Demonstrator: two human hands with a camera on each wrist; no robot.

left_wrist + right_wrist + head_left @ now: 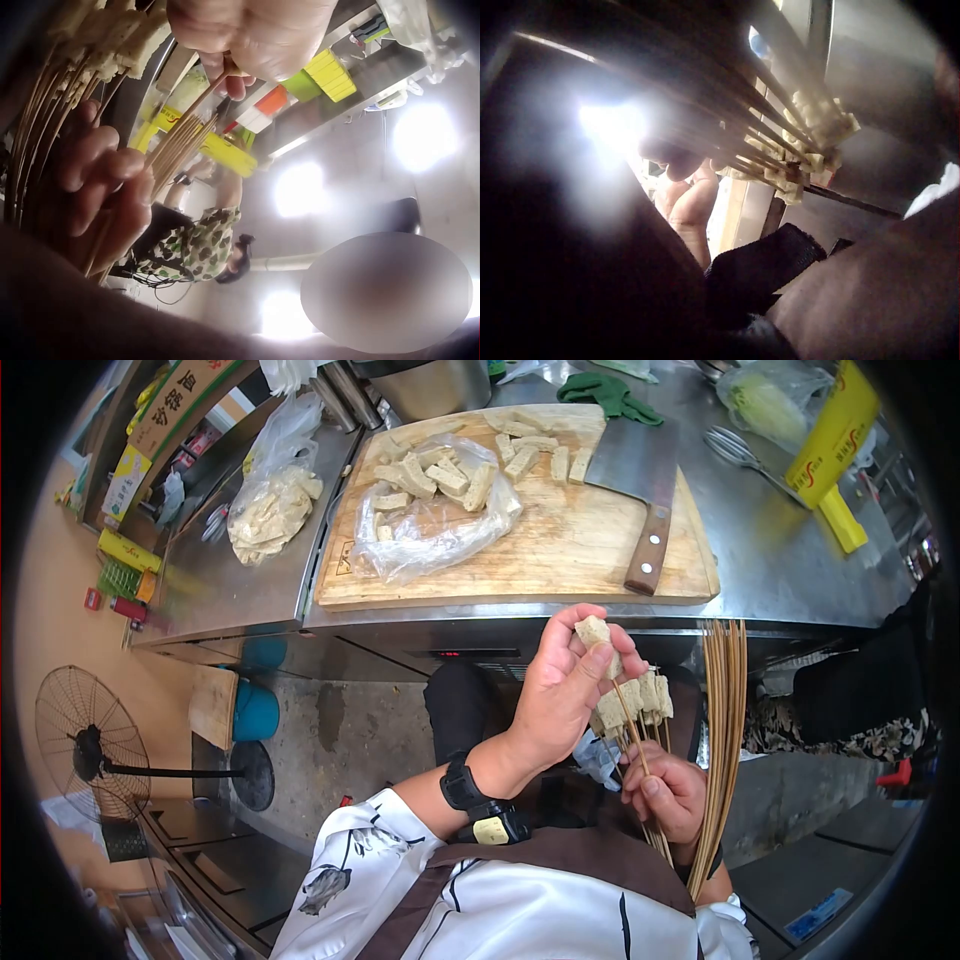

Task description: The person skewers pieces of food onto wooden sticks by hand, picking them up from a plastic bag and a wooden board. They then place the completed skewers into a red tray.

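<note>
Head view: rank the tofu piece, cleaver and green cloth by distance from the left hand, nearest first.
1. Tofu piece: pinched in the fingertips of the left hand, so touching.
2. Cleaver: on the right side of the cutting board, just beyond the hand.
3. Green cloth: behind the board, toward the far side of the counter.

Steel counter (790, 560) with cutting board (560, 550)

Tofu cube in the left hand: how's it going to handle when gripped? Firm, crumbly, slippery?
Probably fairly firm: the tofu cube keeps its blocky shape while pinched by the left hand. Likely light, since a pinch alone carries it. May crumble under a hard squeeze: the cut pieces on the cutting board look rough-edged.
</note>
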